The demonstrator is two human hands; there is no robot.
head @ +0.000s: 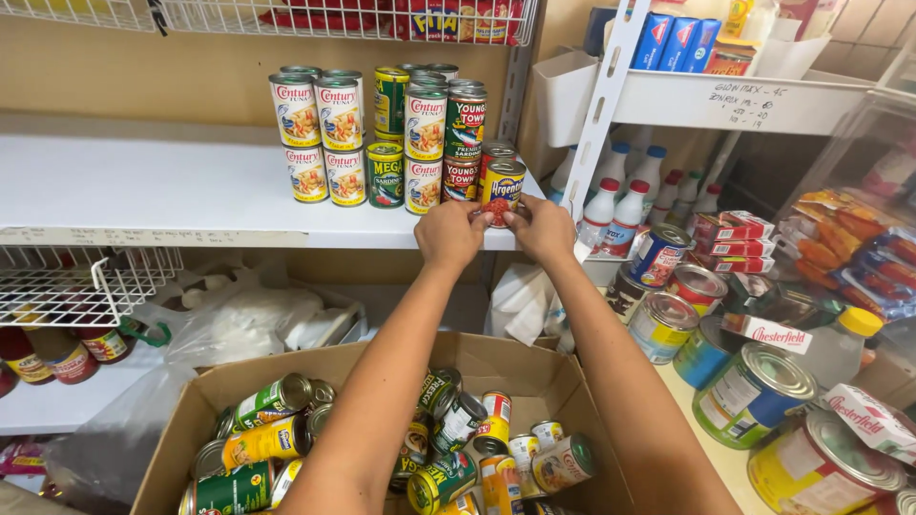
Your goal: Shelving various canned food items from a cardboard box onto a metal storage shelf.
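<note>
Both hands meet at the centre of the frame on one tin (502, 192), a can with a yellow and red label standing at the front edge of the white shelf (143, 191). The left hand (450, 232) grips the tin's lower left side, fingers curled and closed against it; the right hand (540, 227) does the same on the lower right side. The two hands are just beside each other, thumbs near the tin's base, so the tin is clamped between them. Whether its bottom sits fully on the shelf cannot be told.

The tin is the rightmost of a stack of cans (382, 133) in the upper middle of the frame, two tiers high, with white, green and red labels. It touches or nearly touches a red-labelled can just behind it.

Both forearms rise from the bottom of the frame over an open cardboard box (382, 367), which holds a loose heap of tins (458, 448) lying on their sides.

At the right, larger cans (754, 391) stand on a lower surface, with white bottles (620, 195) with red and blue caps behind them. A wire basket (86, 281) hangs under the shelf at the left.
</note>
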